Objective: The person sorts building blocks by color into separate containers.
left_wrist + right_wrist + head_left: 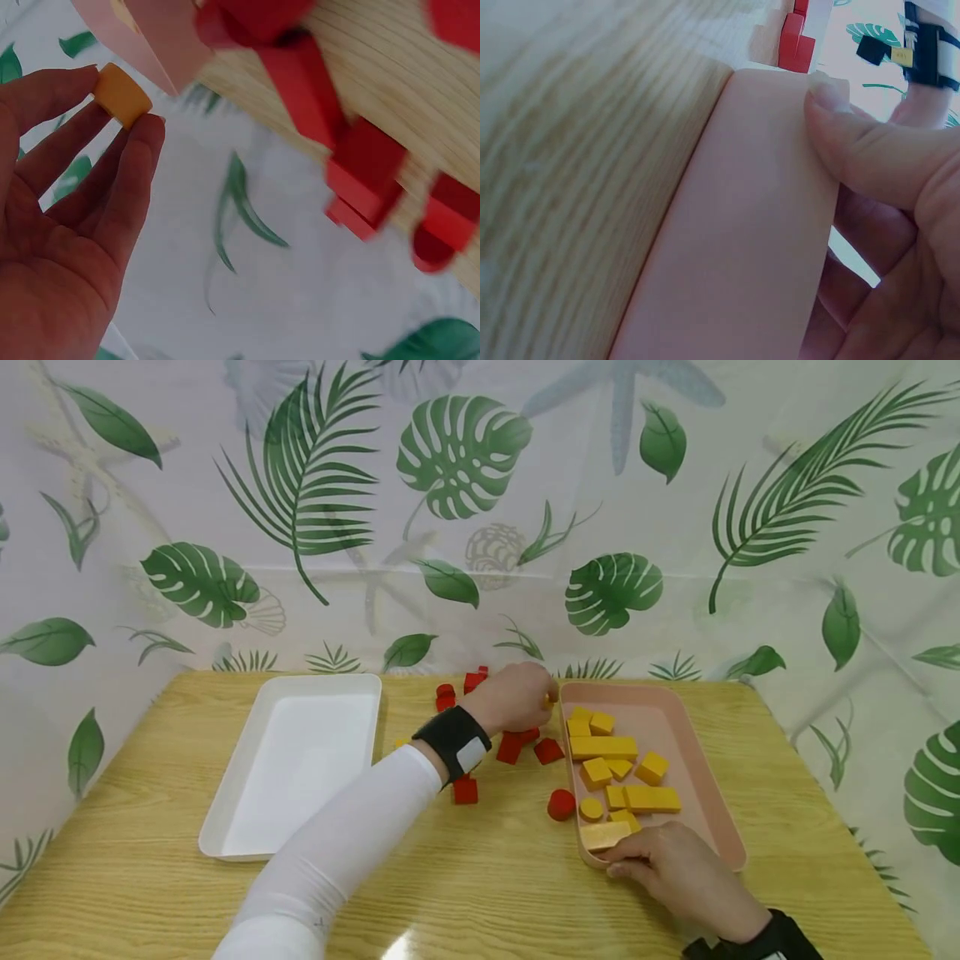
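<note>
In the left wrist view, my left hand point(75, 202) pinches a small yellow cylindrical block point(122, 95) between its fingertips and thumb. The head view shows that hand point(521, 695) over the red blocks, right at the far left corner of the pink tray point(701, 764). My right hand point(678, 867) grips the tray's near wall, thumb against the outside and the other fingers over the rim. A long yellow block point(606, 836) lies inside by those fingers. Several more yellow blocks point(603, 747) of mixed shapes fill the tray's left part.
Several red blocks point(466, 791) lie on the wooden table point(495, 885) between the trays, partly hidden by my left arm. One red cylinder point(561, 805) stands beside the pink tray. At left is a white tray point(307, 760). A leaf-patterned cloth point(480, 593) hangs behind.
</note>
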Tool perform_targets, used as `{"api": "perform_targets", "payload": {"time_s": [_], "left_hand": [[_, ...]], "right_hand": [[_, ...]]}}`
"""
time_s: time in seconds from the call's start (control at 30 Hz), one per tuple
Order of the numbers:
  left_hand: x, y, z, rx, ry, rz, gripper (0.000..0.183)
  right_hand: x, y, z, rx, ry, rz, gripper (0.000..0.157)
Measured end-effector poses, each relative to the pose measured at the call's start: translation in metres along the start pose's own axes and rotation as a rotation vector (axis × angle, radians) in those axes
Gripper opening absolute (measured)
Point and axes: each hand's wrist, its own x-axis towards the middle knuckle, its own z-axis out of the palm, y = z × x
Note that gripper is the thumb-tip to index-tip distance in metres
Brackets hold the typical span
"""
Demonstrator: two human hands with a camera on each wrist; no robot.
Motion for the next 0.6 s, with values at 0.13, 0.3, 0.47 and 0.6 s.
{"api": "perform_targets", "payload": {"time_s": [0.13,0.3,0.47,0.6], "left_hand": [[0.021,0.023,0.009,-0.016,-0.015,0.037,0.025],[0.038,0.04,0.022,0.008,-0.045,0.054,0.026],[0.045,0.049,0.033,0.082,-0.042,0.1,0.026],[0.047,0.054,0.039,0.105,-0.062,0.104,0.028]], "right_hand": [[-0.001,-0.001,-0.001,-0.009,0.014,-0.014,0.012],[0.0,-0.002,0.001,-0.023,0.042,-0.044,0.011],[-0.001,-0.001,0.002,-0.014,0.035,-0.025,0.01],[-0.003,0.001,0.003,-0.024,0.048,-0.031,0.01]]}}
